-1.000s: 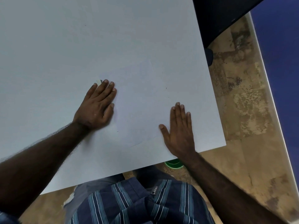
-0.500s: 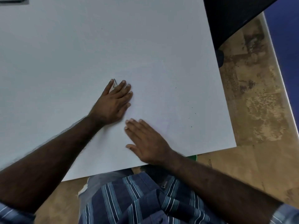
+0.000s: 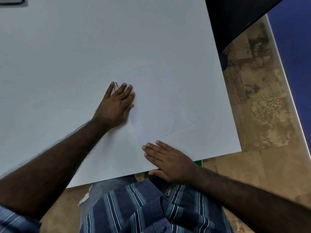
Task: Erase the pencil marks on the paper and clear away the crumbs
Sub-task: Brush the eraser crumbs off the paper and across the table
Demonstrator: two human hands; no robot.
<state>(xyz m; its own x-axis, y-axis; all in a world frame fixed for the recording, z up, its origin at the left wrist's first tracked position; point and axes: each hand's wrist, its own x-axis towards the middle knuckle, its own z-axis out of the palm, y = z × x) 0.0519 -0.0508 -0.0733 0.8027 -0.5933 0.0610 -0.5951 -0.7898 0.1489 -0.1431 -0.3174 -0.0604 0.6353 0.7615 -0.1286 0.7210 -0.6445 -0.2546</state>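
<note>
The paper (image 3: 165, 105) lies flat on the white table (image 3: 67, 56), in front of the person and toward the table's right near corner, its edges faint against the tabletop. No pencil marks or writing can be read on it. Small dark crumbs (image 3: 195, 113) are scattered near the sheet's right corner, some on the paper and some just off it on the table.

The left hand (image 3: 116, 106) rests palm down on the sheet's left edge, fingers straight and lightly spread. A small white eraser (image 3: 116, 86) with a dark edge peeks out between the first two fingers; whether it is pinched or only lies under them cannot be told. The right hand (image 3: 168, 162) lies flat at the table's near edge, fingers straight and close together, their tips just beside the paper's near corner, the thumb hanging over the table edge.

Below the table edge shows a blue striped shirt (image 3: 134, 207). A green object (image 3: 199, 163), mostly hidden, sits just under the table by the right wrist; what it is cannot be told. A dark chair (image 3: 235, 19) stands at the far right on the mottled brown floor (image 3: 260, 106).
</note>
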